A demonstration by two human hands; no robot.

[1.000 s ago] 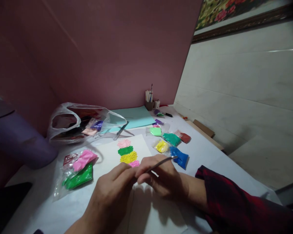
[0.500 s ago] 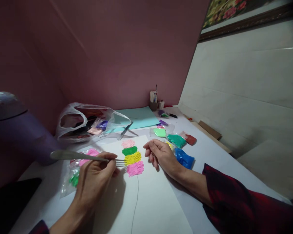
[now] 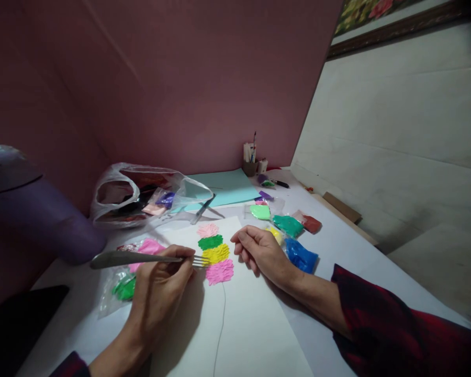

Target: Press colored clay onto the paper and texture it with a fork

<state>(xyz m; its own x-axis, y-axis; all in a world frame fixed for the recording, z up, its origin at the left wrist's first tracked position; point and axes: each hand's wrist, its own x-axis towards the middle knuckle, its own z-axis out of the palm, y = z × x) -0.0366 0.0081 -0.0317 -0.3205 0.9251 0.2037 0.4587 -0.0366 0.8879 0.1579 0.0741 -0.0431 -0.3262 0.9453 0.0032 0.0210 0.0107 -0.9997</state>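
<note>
My left hand (image 3: 163, 285) pinches a metal fork (image 3: 141, 258) near its tines; the tines touch the left edge of the yellow clay patch (image 3: 215, 254) on a white sheet (image 3: 239, 324). Light pink (image 3: 208, 230), green (image 3: 211, 242), yellow and bright pink (image 3: 220, 272) ridged clay patches run in a column down the sheet. A thin drawn line leads down from the bright pink patch. My right hand (image 3: 259, 250) rests on the sheet just right of the column, fingers curled loosely, holding nothing that I can see.
Small bags of clay lie around: pink and green (image 3: 135, 272) at left, blue (image 3: 300, 255), teal (image 3: 288, 225), red (image 3: 311, 224) and light green (image 3: 260, 211) at right. A clear plastic bag (image 3: 141, 196), teal paper (image 3: 220, 189), a pen cup (image 3: 250, 166) and a purple object (image 3: 35, 214) stand behind.
The fork passed from both hands into my left hand, which moved left and set the tines at the clay column. My right hand let go and settled beside the patches.
</note>
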